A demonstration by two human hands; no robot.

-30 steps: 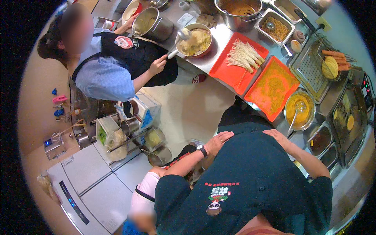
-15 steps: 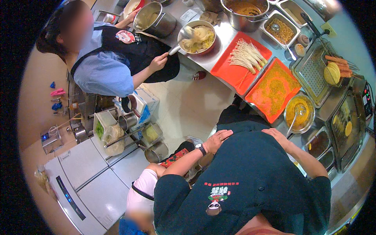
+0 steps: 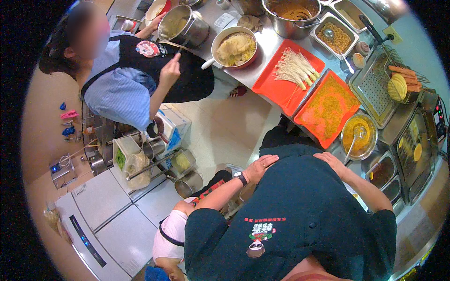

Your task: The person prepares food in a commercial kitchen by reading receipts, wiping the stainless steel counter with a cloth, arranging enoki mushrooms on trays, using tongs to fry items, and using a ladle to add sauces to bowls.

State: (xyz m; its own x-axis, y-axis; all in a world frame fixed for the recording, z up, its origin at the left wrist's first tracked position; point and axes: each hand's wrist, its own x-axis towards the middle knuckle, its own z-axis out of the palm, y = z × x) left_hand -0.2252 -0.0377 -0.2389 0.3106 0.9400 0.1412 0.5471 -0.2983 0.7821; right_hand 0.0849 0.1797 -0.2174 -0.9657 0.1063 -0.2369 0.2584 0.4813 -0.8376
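Note:
My left hand [image 3: 260, 166], with a black watch on the wrist, lies flat against the front of my dark teal shirt [image 3: 300, 210]. My right hand [image 3: 332, 163] rests on the shirt's other side, fingers spread. Neither holds anything. Nearest ahead of my right hand is a metal bowl of orange batter [image 3: 358, 136] with a ladle in it, on the steel counter.
A co-worker in a blue shirt and black apron [image 3: 126, 79] holds a utensil in a steel pot [image 3: 180, 25]. Two red trays [image 3: 281, 89] hold enoki mushrooms and orange crumbs. A fryer basket [image 3: 379, 84] sits at right. Another person in pink [image 3: 171, 232] crouches low on the left, by white cabinets.
My hands stay on my shirt. The co-worker's hand has left the bowl's ladle and moved toward the steel pot. The view has shifted slightly.

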